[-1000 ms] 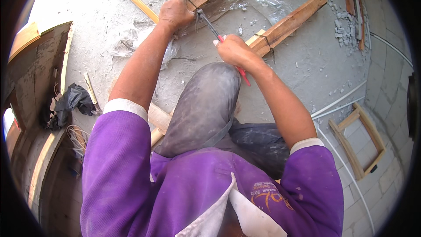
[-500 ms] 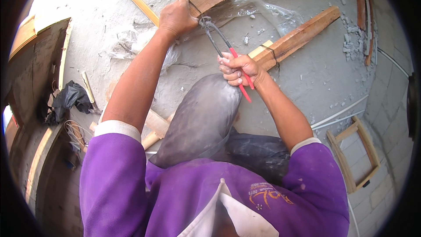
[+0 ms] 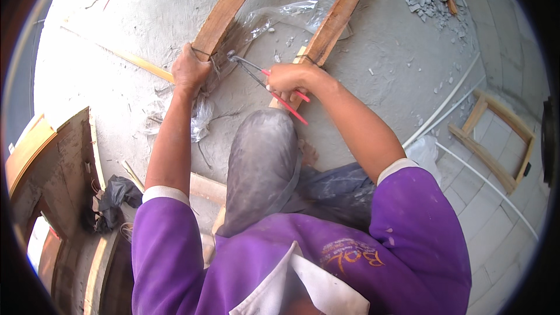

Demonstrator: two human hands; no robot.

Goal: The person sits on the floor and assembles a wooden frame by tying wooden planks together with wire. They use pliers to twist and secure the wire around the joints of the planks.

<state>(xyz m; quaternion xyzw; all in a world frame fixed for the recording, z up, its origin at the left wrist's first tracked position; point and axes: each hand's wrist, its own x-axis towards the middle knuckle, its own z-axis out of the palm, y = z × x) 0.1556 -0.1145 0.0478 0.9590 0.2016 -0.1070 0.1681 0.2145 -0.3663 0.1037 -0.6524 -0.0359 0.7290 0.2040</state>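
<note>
My left hand [image 3: 190,70] is closed round the near end of a long curved wooden beam [image 3: 224,9]. A dark wire [image 3: 201,52] wraps the beam just above my fingers. In my right hand [image 3: 291,79] is a pair of end-cutting pincers [image 3: 290,108] with red handles; their head points left, a small gap away from the wire. The handles are spread apart. Behind my right hand, a second wooden beam [image 3: 338,17] lies on the floor, also bound with dark wire [image 3: 308,58]. My right fingers are partly hidden behind the hand.
Clear plastic sheeting [image 3: 286,14] lies between the beams, with more [image 3: 201,119] below my left hand. Rubble [image 3: 420,3] is heaped at far right. A wooden frame [image 3: 496,137] rests at right near white pipes [image 3: 443,102]. A black bag [image 3: 119,195] sits at left beside formwork boards [image 3: 52,146].
The pincers have come away from the wire, and their handles have spread. My view has shifted, so the beams and both hands appear further left.
</note>
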